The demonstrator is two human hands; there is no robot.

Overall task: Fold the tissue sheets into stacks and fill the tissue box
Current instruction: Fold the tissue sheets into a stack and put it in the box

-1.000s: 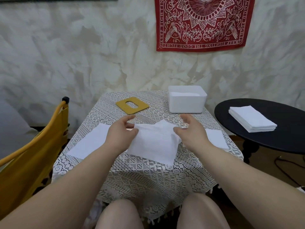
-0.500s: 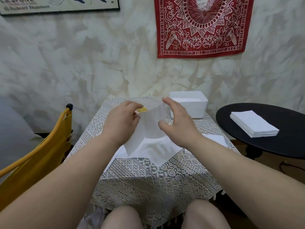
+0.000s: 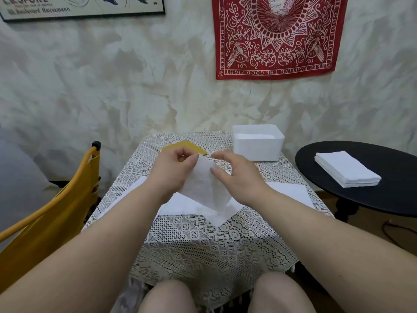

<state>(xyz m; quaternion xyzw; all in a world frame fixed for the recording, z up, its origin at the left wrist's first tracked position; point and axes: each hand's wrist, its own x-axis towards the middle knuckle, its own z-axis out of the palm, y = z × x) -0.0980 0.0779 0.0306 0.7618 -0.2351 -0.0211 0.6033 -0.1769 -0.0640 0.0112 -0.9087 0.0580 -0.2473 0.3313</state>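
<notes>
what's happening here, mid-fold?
Yes, mid-fold. A seated person's left hand pinches the raised edge of a white tissue sheet over the lace-covered table, while the right hand hovers at it with relaxed fingers. The white plastic tissue box stands open behind, and a stack of white tissues waits on the black round side table.

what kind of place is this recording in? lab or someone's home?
Most likely a home room, not a lab. A red printed cloth and a framed poster hang on a mottled plaster wall, the table has a lace tablecloth, and a yellow chair and small black side table stand beside it.
</notes>
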